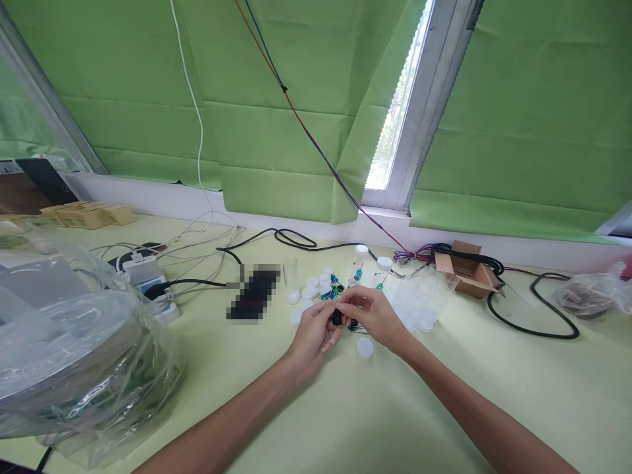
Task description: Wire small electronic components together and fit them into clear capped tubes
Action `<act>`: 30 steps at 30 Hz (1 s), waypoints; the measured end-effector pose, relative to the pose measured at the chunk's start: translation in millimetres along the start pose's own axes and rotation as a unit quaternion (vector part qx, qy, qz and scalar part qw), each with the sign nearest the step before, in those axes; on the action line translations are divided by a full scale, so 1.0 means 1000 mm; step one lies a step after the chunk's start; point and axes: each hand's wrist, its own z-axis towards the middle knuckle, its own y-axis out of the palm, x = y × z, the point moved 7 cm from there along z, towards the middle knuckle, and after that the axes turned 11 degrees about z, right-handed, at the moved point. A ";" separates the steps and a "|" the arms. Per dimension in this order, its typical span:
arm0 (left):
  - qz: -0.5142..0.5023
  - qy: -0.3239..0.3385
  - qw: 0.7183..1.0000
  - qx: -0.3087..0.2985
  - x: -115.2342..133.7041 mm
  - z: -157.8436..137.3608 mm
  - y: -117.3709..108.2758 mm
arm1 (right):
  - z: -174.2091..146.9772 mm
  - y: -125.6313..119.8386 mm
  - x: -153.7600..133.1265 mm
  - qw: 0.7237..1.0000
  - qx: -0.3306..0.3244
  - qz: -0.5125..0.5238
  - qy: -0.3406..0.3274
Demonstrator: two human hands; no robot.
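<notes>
Both hands meet over the middle of the table. In the fingers of my left hand [315, 329] is a small black part [336, 316], its exact kind too small to make out. My right hand [371, 315] is closed in a pinch at the top of that part; whatever lies between its fingertips is hidden. Just beyond the hands lie blue-green small pieces with thin wires [332, 289]. More black pieces [353, 324] lie under my right hand. A round white cap [365, 348] rests in front of the hands.
Clear vials with white caps [361, 253] stand behind the hands, near loose white caps [310, 290]. An open cardboard box [464, 271] and black cable [533, 334] are at right. A plastic-wrapped spool [74, 342] and power strip [160, 296] are left.
</notes>
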 end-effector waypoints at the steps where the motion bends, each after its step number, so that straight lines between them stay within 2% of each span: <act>1: -0.001 0.000 1.000 0.000 -0.001 0.000 0.000 | 0.000 0.000 0.000 1.000 0.002 -0.001 -0.001; 30: 0.007 0.017 1.000 -0.011 0.003 0.000 0.001 | -0.003 0.001 0.004 0.999 0.027 0.026 0.025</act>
